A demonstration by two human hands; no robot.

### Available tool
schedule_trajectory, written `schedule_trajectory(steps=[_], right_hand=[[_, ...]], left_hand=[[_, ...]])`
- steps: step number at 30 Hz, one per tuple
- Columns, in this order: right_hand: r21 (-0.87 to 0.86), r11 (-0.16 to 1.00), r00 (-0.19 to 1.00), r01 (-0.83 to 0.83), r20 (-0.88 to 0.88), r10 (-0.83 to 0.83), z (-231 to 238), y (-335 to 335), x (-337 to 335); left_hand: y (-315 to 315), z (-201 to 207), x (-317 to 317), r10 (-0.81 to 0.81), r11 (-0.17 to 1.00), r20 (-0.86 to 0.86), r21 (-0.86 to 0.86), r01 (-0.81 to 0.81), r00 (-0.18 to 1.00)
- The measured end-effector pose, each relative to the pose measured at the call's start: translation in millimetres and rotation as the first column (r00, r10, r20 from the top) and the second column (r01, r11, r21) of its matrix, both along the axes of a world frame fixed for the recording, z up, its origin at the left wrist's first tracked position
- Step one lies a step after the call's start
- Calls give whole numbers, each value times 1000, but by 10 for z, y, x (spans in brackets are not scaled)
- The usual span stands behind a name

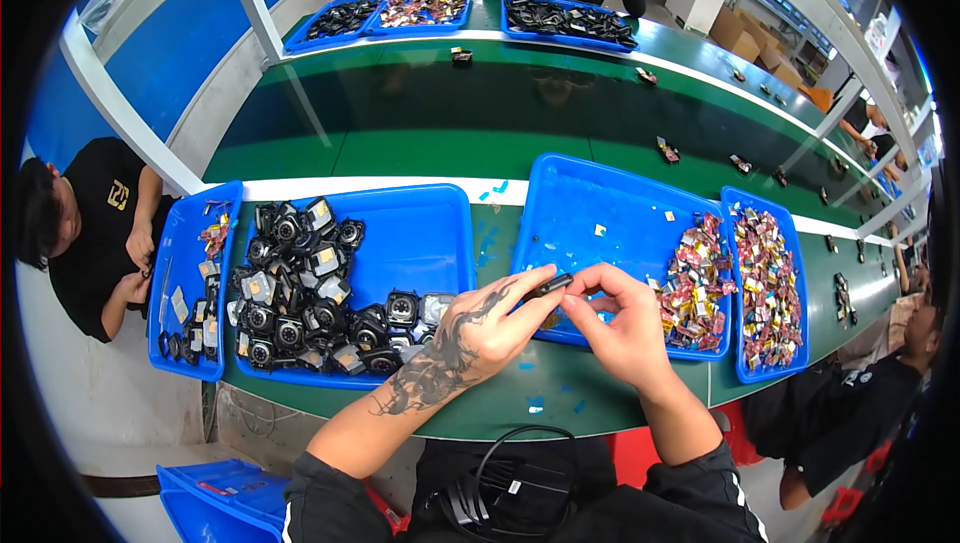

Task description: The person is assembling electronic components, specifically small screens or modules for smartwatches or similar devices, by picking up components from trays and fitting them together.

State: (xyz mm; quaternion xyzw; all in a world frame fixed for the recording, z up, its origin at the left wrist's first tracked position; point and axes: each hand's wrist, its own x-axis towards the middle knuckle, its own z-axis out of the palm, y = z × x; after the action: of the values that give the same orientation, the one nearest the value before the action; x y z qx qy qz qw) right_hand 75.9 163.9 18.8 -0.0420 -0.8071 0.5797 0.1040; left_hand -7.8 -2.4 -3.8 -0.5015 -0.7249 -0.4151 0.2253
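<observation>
My left hand point(490, 331) grips a small black smartwatch case point(549, 286), seen edge-on, above the near edge of a blue tray. My right hand point(628, 331) has its thumb and forefinger pinched at the right end of that case. That blue tray point(560, 178) holds a heap of small red, yellow and silver parts point(695, 288) on its right side, with a few loose scraps elsewhere. To the left, another blue tray point(415, 238) carries a pile of black smartwatch bodies point(300, 293), some showing round sensor backs. My fingers hide part of the held case.
A narrow blue tray point(738, 368) of small red parts stands at the right; another point(160, 348) with mixed parts is at the left, beside a seated person point(105, 223). Behind a white rail runs a green conveyor belt point(420, 113) with scattered parts. Other people work across and right.
</observation>
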Motion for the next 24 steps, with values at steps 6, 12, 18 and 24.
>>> schedule_trajectory(steps=[6,12,18,24], right_hand=[[-653,749,986,-108,24,164,-86,106,30],[-699,714,993,-48,45,111,-91,11,39],[-420,908,997,10,-68,-43,-66,-67,23],[-239,964,974,114,-167,-156,-117,-112,-3]], left_hand=[[-29,92,11,-231,972,805,167,165,546],[11,3,32,-434,901,901,433,36,20],[20,-35,46,-303,953,922,296,63,241],[51,0,104,-441,896,857,437,78,265]])
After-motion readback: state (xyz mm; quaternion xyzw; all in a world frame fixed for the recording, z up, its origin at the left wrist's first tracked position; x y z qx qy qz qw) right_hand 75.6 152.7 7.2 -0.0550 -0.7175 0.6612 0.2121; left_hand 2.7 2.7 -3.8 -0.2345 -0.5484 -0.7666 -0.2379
